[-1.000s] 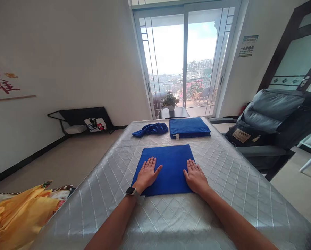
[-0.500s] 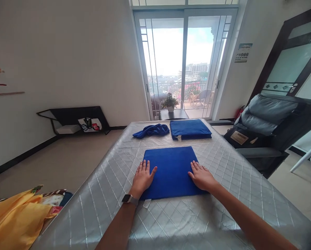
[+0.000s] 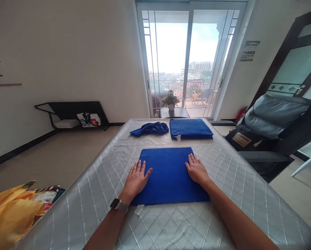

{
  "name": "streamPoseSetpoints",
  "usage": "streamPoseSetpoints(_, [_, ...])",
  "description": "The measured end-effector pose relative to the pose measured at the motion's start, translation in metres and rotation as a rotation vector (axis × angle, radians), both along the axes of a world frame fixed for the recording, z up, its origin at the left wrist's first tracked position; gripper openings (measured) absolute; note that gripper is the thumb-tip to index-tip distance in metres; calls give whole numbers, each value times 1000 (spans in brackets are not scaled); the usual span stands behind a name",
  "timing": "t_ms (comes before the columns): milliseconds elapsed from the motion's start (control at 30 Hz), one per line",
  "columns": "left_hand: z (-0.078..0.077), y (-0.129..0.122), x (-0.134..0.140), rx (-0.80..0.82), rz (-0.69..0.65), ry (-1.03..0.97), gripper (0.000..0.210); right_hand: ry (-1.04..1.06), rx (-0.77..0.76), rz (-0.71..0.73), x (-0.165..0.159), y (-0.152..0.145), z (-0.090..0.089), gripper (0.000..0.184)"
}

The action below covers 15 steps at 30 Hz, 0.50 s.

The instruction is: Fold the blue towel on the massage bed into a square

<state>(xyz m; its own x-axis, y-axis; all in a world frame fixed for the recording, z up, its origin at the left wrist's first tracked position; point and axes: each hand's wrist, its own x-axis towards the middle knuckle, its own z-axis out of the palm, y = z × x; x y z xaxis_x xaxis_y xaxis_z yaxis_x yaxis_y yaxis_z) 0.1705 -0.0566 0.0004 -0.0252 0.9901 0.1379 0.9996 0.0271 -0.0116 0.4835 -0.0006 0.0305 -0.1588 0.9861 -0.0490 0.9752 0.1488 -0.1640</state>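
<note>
A flat blue cloth cover (image 3: 166,180) lies squared out on the silver quilted table covering (image 3: 176,225), with a small white tag showing at its near left corner. My left hand (image 3: 136,178) rests flat on its left edge, fingers spread. On the opposite edge lies my right hand (image 3: 197,169), also flat with its fingers stretched out. Farther back sits a neat stack of blue cloth pieces (image 3: 190,128), a white label at its front. Left of that stack is a crumpled blue cloth (image 3: 149,128).
A black armchair (image 3: 280,118) holding a dark bag stands to the right. Yellow fabric (image 3: 9,211) is heaped at the lower left. Beyond the table's far edge a potted plant (image 3: 171,100) stands on a chair before the glass sliding door (image 3: 168,52).
Both hands have shifted slightly along the cloth's edges, the right one up toward the far corner. The view has tilted a little; the cloths behind stay in place.
</note>
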Motion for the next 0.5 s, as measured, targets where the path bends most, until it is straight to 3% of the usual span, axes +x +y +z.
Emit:
streamPoseSetpoints(133, [-2, 0, -17, 7, -38, 12, 69, 25, 16, 12, 1, 0, -1, 67])
streamPoseSetpoints(233, [5, 0, -29, 27, 24, 6, 66, 45, 30, 10, 0, -2, -1, 67])
streamPoseSetpoints(333, [17, -2, -16, 110, 63, -15, 71, 73, 31, -2, -1, -2, -2, 67])
streamPoseSetpoints(400, [26, -5, 11, 137, -88, -15, 71, 82, 37, -5, -2, -3, -2, 66])
streamPoseSetpoints(500, [39, -10, 73, 96, -495, 17, 68, 80, 55, -5, -2, -3, -2, 66])
